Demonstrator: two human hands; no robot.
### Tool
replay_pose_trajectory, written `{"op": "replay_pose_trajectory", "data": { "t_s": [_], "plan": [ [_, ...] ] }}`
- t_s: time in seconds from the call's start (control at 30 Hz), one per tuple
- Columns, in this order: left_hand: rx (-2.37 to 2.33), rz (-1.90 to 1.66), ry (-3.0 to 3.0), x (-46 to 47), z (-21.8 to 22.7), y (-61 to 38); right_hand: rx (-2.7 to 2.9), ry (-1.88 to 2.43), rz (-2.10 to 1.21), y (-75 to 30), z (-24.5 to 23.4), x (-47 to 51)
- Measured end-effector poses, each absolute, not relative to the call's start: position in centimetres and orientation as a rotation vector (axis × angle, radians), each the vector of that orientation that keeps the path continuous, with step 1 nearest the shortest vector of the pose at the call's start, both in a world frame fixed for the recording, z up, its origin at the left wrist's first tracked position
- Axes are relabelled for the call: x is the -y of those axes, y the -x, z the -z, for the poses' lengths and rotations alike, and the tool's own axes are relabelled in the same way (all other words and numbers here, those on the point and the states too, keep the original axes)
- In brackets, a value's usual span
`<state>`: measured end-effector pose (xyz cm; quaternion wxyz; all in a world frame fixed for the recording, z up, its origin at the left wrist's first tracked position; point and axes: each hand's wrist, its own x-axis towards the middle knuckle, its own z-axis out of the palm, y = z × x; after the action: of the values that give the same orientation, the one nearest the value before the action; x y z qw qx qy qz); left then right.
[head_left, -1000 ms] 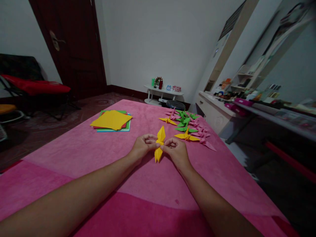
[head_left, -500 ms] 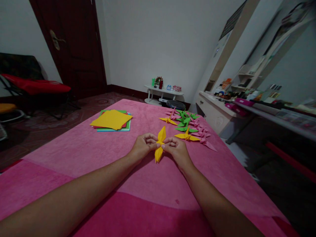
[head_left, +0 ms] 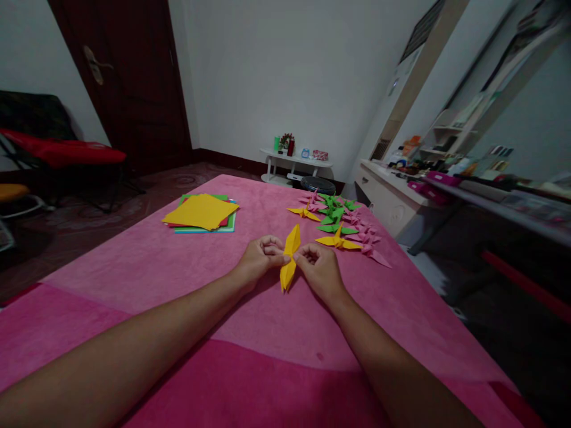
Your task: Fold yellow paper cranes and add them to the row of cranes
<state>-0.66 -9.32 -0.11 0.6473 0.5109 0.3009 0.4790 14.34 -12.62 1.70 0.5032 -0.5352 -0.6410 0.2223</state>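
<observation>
A yellow folded-paper crane is held between my two hands, its long wings pointing away from and toward me. My left hand pinches its left side near the middle, thumb on top and fingers curled. From the right, my right hand pinches the crane's centre between thumb and curled index finger. Beyond it to the right lie finished-looking paper cranes: a yellow one, another yellow crane, and several green cranes and pink cranes.
A stack of coloured square paper, yellow on top, lies at the far left of the pink cloth-covered surface. Past the far edge stand a small white shelf and a dark round object. A cluttered dresser is at the right.
My right fingers have curled in more tightly beside the crane's middle. The crane stays in about the same spot between both hands, and the camera view has shifted slightly.
</observation>
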Motion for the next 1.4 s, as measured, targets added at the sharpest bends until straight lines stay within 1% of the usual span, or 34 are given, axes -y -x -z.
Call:
{"op": "replay_pose_trajectory", "data": {
  "t_s": [0.07,0.13,0.27,0.33,0.5,0.63,0.9,1.17,1.4],
  "plan": [
    [-0.691,-1.105,-1.159,9.3,0.1,0.7,1.504,1.309,-0.525,-14.1,-1.3,12.5],
    [-0.697,-1.125,-1.145,9.3,0.0,0.7,1.419,1.284,-0.597,-14.0,-1.0,12.4],
    [-0.716,-1.137,-1.136,9.4,-0.3,0.5,1.304,1.233,-0.967,-14.0,-0.6,12.2],
    [-0.745,-1.140,-1.158,9.4,-0.4,0.4,1.299,1.230,-1.064,-13.9,-0.6,12.3],
    [-0.769,-1.169,-1.175,9.5,-0.4,0.2,1.367,1.276,-0.869,-13.5,-0.9,12.6],
    [-0.697,-1.139,-1.113,9.4,-0.1,0.3,1.349,1.245,-0.819,-13.6,-1.0,12.7],
    [-0.570,-0.822,-1.148,9.5,-0.2,0.7,1.252,1.146,-0.830,-14.4,-1.0,12.6],
    [-0.581,-0.844,-1.101,9.7,-0.5,0.6,1.119,1.072,-0.868,-14.2,-0.9,12.7],
    [-0.677,-0.958,-1.052,9.9,-0.2,0.1,1.061,1.086,-0.919,-13.8,-0.5,12.9]
  ]
}}
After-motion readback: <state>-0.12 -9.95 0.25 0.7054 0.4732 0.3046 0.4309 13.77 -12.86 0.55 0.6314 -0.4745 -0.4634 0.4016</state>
